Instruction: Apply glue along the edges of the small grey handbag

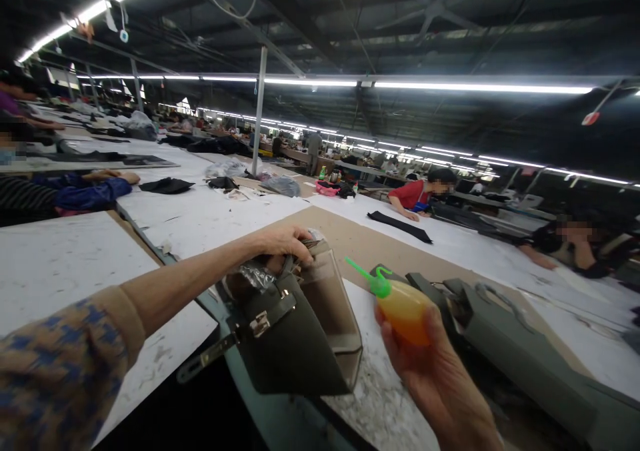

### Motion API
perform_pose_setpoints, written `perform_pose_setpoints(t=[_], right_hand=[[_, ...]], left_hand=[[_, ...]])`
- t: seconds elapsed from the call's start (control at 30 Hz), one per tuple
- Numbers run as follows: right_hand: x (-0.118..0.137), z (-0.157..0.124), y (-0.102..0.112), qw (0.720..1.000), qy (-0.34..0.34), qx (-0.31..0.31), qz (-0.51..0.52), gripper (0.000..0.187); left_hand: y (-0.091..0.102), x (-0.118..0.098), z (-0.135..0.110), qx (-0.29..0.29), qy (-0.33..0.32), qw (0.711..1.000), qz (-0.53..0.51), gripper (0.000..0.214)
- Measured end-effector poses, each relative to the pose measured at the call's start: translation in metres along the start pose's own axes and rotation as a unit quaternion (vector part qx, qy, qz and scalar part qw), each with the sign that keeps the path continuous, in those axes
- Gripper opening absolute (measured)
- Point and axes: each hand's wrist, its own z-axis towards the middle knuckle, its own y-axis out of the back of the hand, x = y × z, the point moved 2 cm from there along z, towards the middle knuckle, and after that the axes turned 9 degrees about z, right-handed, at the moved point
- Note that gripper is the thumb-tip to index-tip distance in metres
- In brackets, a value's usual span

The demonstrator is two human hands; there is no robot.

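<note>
My left hand (286,243) is closed on the upper edge of a dark olive handbag (290,337), near its handles. The bag is tilted at the table's edge, its beige lining (327,291) showing on the right. Metal fittings (260,323) sit on its straps, and one strap (207,359) sticks out to the left. Clear plastic wrap (257,276) lies by the handles. My right hand (425,371) grips a squeeze bottle (405,311) of orange liquid, to the right of the bag. Its green nozzle (363,274) points up and left toward the bag opening.
More olive bags (500,324) lie on the right. A black strip (400,227) rests on the white table (165,227) beyond. Co-workers sit at the left and right, one in a red shirt (407,194). A metal post (259,111) rises behind the table.
</note>
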Motion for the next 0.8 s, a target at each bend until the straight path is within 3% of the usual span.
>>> perform_pose_setpoints(t=[0.07,0.17,0.33,0.47,0.63,0.8], right_hand=[[0.014,0.000,0.006,0.991,0.085,0.005,-0.103,0.052],[0.034,0.001,0.017,0.953,0.184,0.026,-0.241,0.057],[0.046,0.005,0.034,0.876,0.252,0.033,-0.410,0.070],[0.039,-0.002,0.027,0.814,0.305,0.024,-0.493,0.069],[0.031,-0.013,0.006,0.795,0.319,0.028,-0.516,0.059],[0.032,-0.010,0.007,0.782,0.309,0.047,-0.540,0.059]], left_hand=[[0.002,-0.005,0.004,0.053,0.000,0.994,0.091,0.029],[-0.004,-0.010,0.011,0.127,0.011,0.975,0.183,0.027],[-0.024,-0.008,0.023,0.197,0.034,0.956,0.213,0.028],[-0.032,-0.005,0.025,0.212,0.026,0.946,0.245,0.028],[-0.036,-0.003,0.022,0.201,0.097,0.945,0.240,0.033],[-0.036,0.000,0.022,0.207,0.102,0.944,0.235,0.034]])
